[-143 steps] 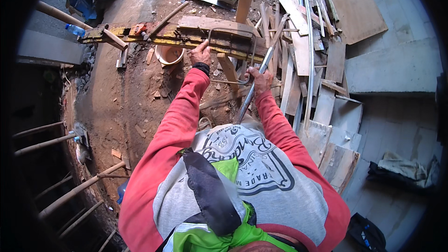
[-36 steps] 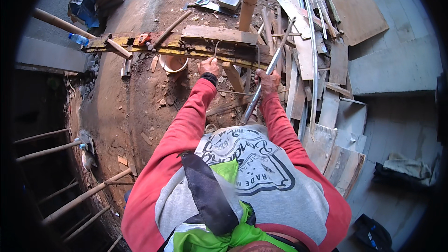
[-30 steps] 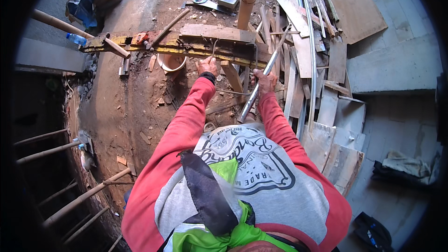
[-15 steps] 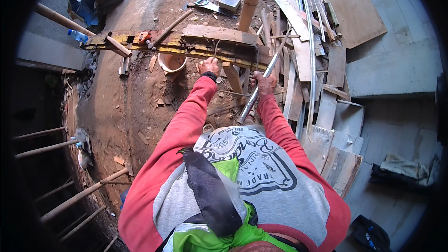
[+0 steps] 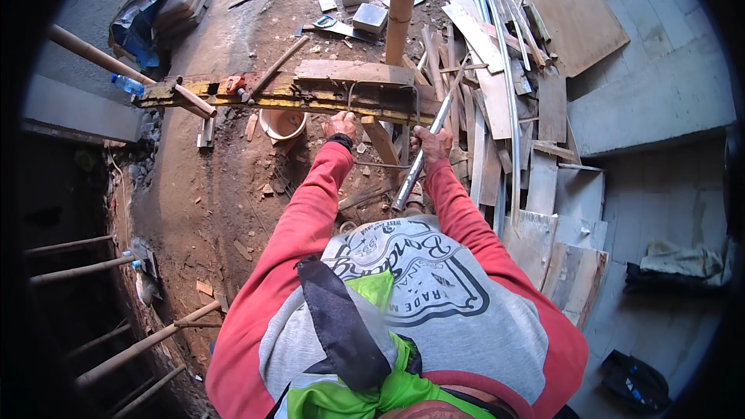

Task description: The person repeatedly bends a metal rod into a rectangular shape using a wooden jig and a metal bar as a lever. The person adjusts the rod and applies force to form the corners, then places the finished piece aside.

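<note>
My left hand point(image 5: 341, 126) is closed round the lower part of a thin bent metal rod point(image 5: 351, 95), just on my side of a worn yellow-and-brown wooden beam point(image 5: 326, 99). To its right, my right hand point(image 5: 433, 143) grips a silvery metal pipe point(image 5: 409, 184) that slants from near my body up past the beam's right end. Another thin bent rod point(image 5: 417, 101) rises over the beam just above the right hand. Whether that hand also holds it, I cannot tell. On the beam lie a hammer point(image 5: 272, 74), an orange tool point(image 5: 235, 84) and a short plank point(image 5: 353, 71).
Below the beam stands a pale bucket point(image 5: 283, 124). A handsaw point(image 5: 341, 29) and grey blocks point(image 5: 370, 18) lie beyond it. Scrap boards point(image 5: 485, 39) and long metal lengths point(image 5: 515, 109) crowd the right. An upright pole point(image 5: 402, 8) stands behind the beam; bamboo poles point(image 5: 147, 353) jut in at lower left.
The view has shifted slightly, so the beam and the things round it appear a little lower and further left. Both hands keep their hold.
</note>
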The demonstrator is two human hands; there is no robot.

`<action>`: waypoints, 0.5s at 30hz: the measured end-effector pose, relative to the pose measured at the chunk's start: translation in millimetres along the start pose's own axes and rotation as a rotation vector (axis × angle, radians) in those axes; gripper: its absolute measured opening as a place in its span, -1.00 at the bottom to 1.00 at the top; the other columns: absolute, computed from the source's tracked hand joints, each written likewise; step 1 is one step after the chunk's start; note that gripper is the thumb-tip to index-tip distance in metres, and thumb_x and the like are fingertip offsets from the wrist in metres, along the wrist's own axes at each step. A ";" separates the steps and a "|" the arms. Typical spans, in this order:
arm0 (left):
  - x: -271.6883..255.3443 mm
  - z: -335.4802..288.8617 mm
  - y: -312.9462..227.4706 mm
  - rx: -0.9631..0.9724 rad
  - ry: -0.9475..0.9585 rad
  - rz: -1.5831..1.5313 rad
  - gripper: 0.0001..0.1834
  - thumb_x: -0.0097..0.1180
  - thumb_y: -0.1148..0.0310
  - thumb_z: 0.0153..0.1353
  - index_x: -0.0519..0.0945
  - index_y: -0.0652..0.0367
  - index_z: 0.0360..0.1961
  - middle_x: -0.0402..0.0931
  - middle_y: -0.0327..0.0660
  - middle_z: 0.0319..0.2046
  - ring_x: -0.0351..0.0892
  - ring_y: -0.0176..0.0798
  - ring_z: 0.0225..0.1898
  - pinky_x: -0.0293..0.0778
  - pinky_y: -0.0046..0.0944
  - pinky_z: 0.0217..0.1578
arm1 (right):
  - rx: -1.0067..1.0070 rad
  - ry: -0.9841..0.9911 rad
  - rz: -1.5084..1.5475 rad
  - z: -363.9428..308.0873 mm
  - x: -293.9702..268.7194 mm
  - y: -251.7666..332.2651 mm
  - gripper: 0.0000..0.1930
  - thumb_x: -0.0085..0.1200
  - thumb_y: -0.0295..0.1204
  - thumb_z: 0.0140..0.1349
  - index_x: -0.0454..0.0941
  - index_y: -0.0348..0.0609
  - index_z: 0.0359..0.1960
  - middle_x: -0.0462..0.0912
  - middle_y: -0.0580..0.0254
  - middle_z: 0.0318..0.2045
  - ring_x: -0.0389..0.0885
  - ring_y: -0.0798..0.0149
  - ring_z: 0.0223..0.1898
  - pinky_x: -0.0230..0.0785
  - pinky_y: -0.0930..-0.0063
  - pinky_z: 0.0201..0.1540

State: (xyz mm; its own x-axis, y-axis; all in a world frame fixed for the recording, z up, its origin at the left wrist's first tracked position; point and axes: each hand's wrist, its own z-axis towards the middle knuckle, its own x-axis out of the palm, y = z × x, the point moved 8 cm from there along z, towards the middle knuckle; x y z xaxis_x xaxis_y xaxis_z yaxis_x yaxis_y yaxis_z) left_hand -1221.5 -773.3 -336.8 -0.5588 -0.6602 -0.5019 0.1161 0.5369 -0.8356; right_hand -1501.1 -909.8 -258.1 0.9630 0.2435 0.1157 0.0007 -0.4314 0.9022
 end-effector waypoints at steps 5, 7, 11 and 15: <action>7.2 -16.1 -16.0 -0.109 0.088 -0.184 -0.77 0.06 0.26 0.31 0.63 0.19 -0.28 0.47 -0.28 -0.63 0.44 -0.42 -0.67 0.34 -0.34 -0.67 | -0.011 -0.016 0.030 0.7 -5.8 -0.9 -0.75 0.24 -0.54 0.05 0.38 -0.34 -0.34 0.57 0.14 -0.56 0.55 0.35 -0.69 0.43 0.53 -0.71; 1.4 -21.1 -23.7 -0.113 0.092 -0.178 -0.78 0.06 0.27 0.32 0.63 0.18 -0.26 0.45 -0.28 -0.65 0.43 -0.41 -0.69 0.34 -0.34 -0.69 | -0.017 -0.014 0.024 0.4 -4.6 -0.9 -0.73 0.25 -0.52 0.03 0.39 -0.33 -0.33 0.56 0.15 -0.57 0.54 0.36 -0.69 0.42 0.54 -0.71; -5.8 -26.6 -25.4 -0.178 0.102 -0.231 -0.80 0.04 0.27 0.31 0.62 0.16 -0.24 0.42 -0.28 -0.71 0.40 -0.38 -0.75 0.33 -0.31 -0.73 | -0.035 -0.027 -0.030 0.3 -1.2 -2.9 -0.70 0.27 -0.44 0.02 0.40 -0.33 -0.33 0.56 0.17 -0.59 0.54 0.36 -0.69 0.40 0.51 -0.69; -10.1 -33.5 -35.4 -0.178 0.083 -0.237 -0.79 0.03 0.27 0.30 0.62 0.15 -0.25 0.44 -0.26 -0.71 0.42 -0.37 -0.75 0.34 -0.30 -0.75 | -0.063 -0.073 -0.139 7.8 -4.9 -8.6 -0.62 0.30 -0.31 0.01 0.43 -0.36 -0.33 0.57 0.15 -0.61 0.54 0.33 -0.69 0.41 0.42 -0.64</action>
State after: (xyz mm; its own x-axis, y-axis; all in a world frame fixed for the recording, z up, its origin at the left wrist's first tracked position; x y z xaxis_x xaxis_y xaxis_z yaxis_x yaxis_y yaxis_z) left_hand -1247.5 -768.0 -294.7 -0.6188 -0.7369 -0.2721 -0.1671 0.4619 -0.8711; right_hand -1503.7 -914.1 -269.7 0.9717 0.2325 -0.0407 0.1208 -0.3420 0.9319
